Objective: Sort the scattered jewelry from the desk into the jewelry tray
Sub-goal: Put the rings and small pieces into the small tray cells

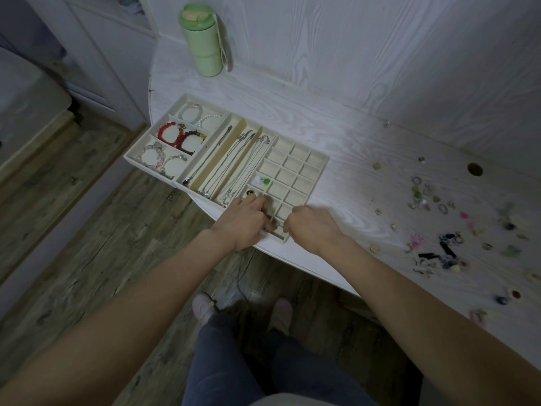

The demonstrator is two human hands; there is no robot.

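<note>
A cream jewelry tray (320, 161) lies on the white desk in three sections. Beaded bracelets (181, 137) fill the left one and chains (231, 164) the long middle slots. The right grid of small cells holds a green and white piece (262, 180) and a dark ring (250, 192). My left hand (244, 222) and my right hand (311, 228) meet over the grid's near corner, fingers curled. Between them they seem to pinch a small thin metal piece (281, 227), mostly hidden. Scattered rings and earrings (433, 227) lie far to the right.
A green bottle (203, 39) stands at the back of the desk against the wall. A round cable hole (474, 169) is at the right. The desk's curved front edge (307, 265) runs just below my hands. A bed edge (35, 118) is at the left.
</note>
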